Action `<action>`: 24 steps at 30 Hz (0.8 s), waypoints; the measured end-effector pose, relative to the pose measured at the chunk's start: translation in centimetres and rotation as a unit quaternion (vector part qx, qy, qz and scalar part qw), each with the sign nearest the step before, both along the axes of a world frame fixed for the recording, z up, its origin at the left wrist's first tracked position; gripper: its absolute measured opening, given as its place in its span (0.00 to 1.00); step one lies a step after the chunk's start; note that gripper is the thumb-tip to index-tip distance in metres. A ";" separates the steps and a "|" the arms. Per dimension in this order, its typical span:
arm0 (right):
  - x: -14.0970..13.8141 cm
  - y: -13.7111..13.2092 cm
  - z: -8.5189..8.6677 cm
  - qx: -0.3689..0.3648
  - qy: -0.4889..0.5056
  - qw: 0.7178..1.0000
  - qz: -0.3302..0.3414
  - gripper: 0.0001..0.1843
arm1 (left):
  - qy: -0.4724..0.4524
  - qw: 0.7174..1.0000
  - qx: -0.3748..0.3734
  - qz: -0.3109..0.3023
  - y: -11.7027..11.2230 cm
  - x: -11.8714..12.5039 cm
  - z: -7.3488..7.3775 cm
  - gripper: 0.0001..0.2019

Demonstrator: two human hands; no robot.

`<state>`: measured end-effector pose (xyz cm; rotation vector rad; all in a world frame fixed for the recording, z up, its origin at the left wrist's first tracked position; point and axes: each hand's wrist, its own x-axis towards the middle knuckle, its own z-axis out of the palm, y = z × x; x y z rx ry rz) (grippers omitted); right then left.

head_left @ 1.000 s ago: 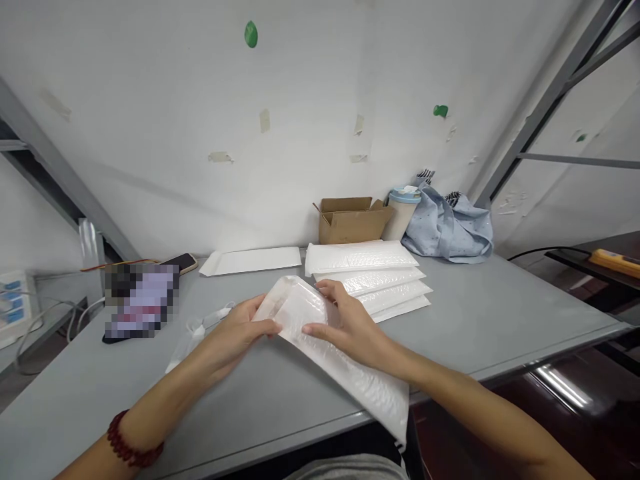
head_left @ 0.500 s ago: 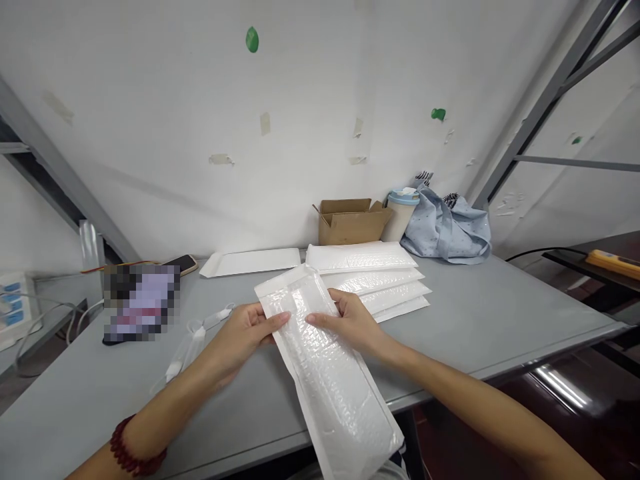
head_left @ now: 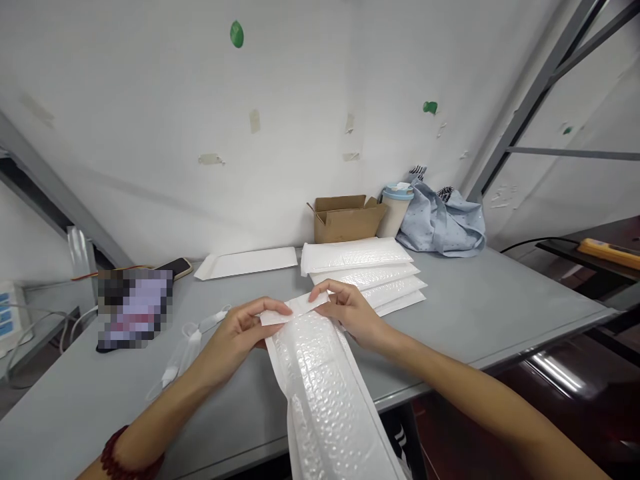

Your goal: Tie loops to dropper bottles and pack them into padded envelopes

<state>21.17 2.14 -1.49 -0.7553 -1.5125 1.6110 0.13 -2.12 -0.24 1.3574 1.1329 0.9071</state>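
Note:
A white bubble mailer [head_left: 335, 393] slants from the table's front edge down toward my lap, its top end nearest the stack. My left hand [head_left: 253, 327] pinches the top left corner, thumb and fingers on either side of the flap. On the right part of the same flap, my right hand [head_left: 347, 310] is closed with thumb and fingertips. The flap is folded over along the top edge between both hands. Just behind lie several more bubble mailers [head_left: 367, 257], fanned in a stack. Another white mailer [head_left: 247, 262] rests flat by the wall.
On the grey table [head_left: 480, 307], an open cardboard box [head_left: 347, 223], a lidded cup [head_left: 395, 210] and a light blue bag [head_left: 443, 220] stand at the back. White cables [head_left: 190, 347], a phone [head_left: 181, 268] and a blurred-out item [head_left: 137, 307] lie on the left.
The flap at the mailer's top end has been folded over toward me. Both hands have shifted from the mailer's front face up to its top edge.

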 end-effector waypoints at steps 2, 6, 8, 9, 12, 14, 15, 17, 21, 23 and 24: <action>0.0 0.1 0.0 -0.059 0.025 0.998 0.018 0.04 | 0.005 1.000 0.002 -0.003 0.0 -0.1 0.0 0.08; 0.1 0.2 0.7 -0.131 0.030 0.991 0.013 0.05 | -0.007 0.999 0.005 -0.035 -0.3 -0.5 0.5 0.12; 0.2 0.3 1.0 -0.130 0.017 0.991 -0.015 0.07 | -0.017 0.998 0.005 -0.057 -0.5 -0.6 0.9 0.15; 0.3 0.4 1.1 -0.122 0.008 0.992 -0.029 0.08 | -0.021 0.997 0.004 -0.069 -0.6 -0.7 1.0 0.18; 0.4 0.7 0.9 -0.117 -0.005 0.992 -0.042 0.10 | -0.015 0.997 -0.001 -0.072 -0.8 -0.6 1.2 0.24; 0.4 0.9 0.5 -0.148 0.021 0.988 -0.026 0.10 | 0.016 1.000 0.009 -0.025 -0.8 -0.3 1.1 0.20; 0.3 0.9 0.2 -0.166 0.044 0.985 -0.014 0.11 | 0.039 0.999 0.025 0.010 -0.7 -0.1 1.1 0.16; 0.3 0.9 -0.1 -0.183 0.085 0.980 0.006 0.12 | 0.082 0.991 0.072 0.075 -0.5 0.3 1.3 0.10; 0.1 0.6 -0.4 -0.161 0.093 0.980 0.064 0.12 | 0.111 0.976 0.144 0.116 0.5 1.2 2.9 0.09; -0.1 0.2 -0.4 -0.143 0.090 0.983 0.078 0.14 | 0.119 0.975 0.148 0.116 1.8 1.7 4.0 0.13; -0.2 0.1 -0.4 -0.131 0.092 0.984 0.075 0.16 | 0.126 0.975 0.144 0.115 2.7 1.9 4.6 0.15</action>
